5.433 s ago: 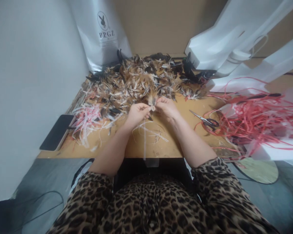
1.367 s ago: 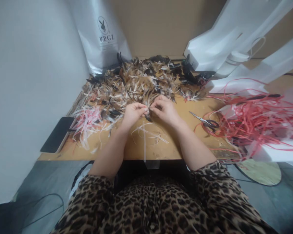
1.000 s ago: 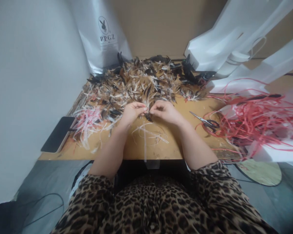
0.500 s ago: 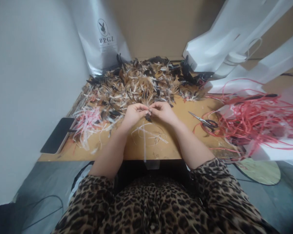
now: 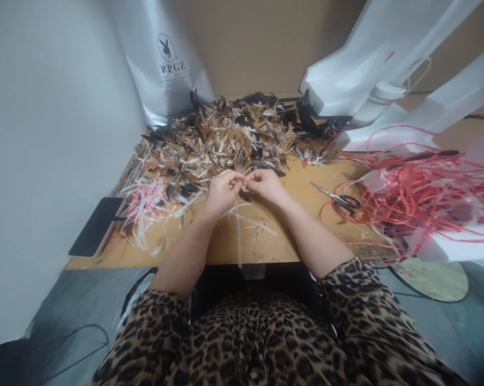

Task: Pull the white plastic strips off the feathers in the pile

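My left hand [image 5: 222, 190] and my right hand [image 5: 268, 186] meet at the near edge of a pile of brown, white and black feathers [image 5: 229, 136]. Fingertips of both are pinched together on a small feather, mostly covered by the fingers; a dark feather tip [image 5: 245, 196] shows just beneath them. Thin white strips [image 5: 239, 230] lie on the wooden table [image 5: 209, 249] between my forearms, one hanging over its front edge.
Pink and white strips [image 5: 145, 201] and a phone [image 5: 97, 227] lie at the left. Scissors [image 5: 338, 198] rest at the right beside a tangle of red strips [image 5: 430, 198]. A printed silver bag [image 5: 169, 91] stands behind the feathers, and white packaging [image 5: 338, 80] is at the back right.
Both hands stay pinched together, with small shifts of the fingers. The left hand has turned slightly. The whole view has shifted a little.
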